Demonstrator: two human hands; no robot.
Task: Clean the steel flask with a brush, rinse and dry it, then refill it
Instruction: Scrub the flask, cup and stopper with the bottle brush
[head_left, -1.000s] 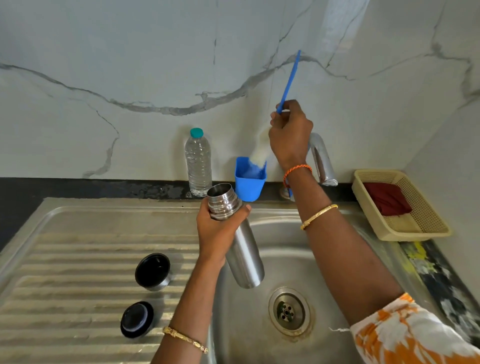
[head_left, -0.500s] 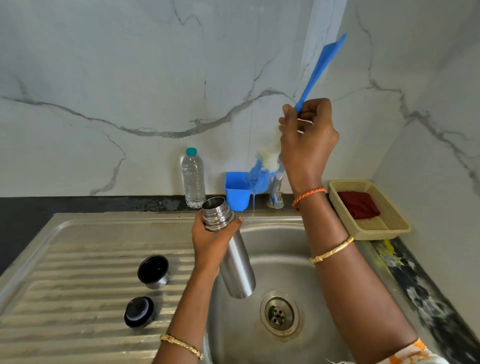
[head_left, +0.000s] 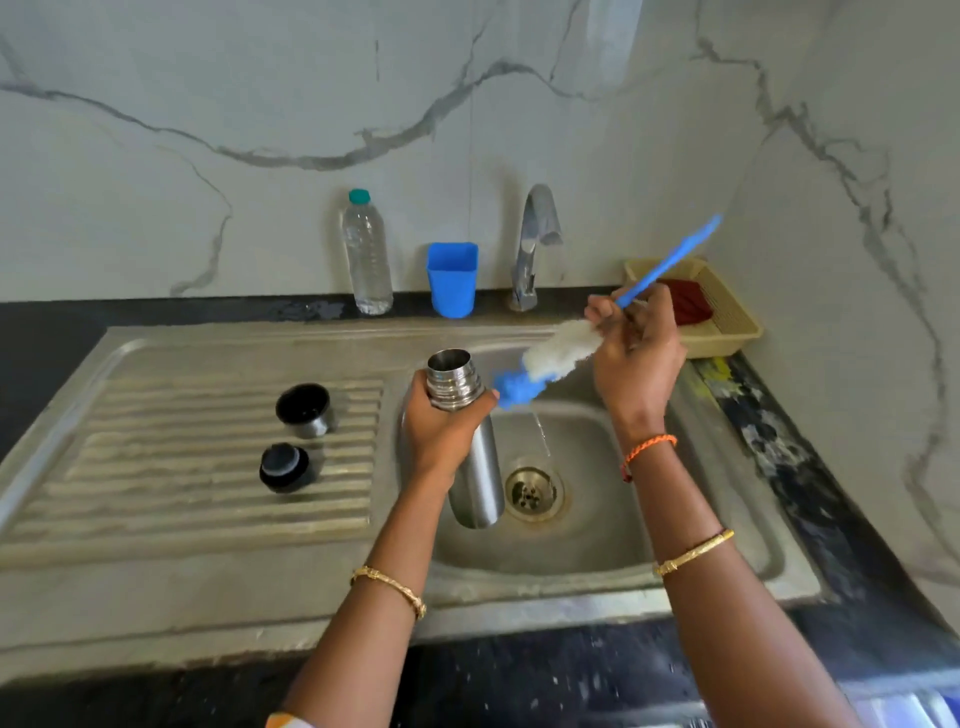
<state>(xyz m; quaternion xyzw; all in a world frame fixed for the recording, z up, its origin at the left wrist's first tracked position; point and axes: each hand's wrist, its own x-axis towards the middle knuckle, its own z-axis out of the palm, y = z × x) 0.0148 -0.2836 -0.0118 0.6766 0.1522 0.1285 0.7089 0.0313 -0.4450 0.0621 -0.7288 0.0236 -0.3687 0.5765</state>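
Fingers (head_left: 618, 322) pinch fluffy brush (head_left: 556, 356) beside smooth cylindrical steel flask (head_left: 475, 467).

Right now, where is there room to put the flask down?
Bare ribbed steel draining board lies left of and in front of the two black caps, and along its right edge beside the sink basin. The back ledge is crowded: clear plastic bottle, blue cup, steel tap, beige basket.

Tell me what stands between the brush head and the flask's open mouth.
Nothing visible does. The brush, held in the right hand, has its blue tip just beside the steel flask neck; the flask's mouth is uncapped and open, gripped below by the left hand.
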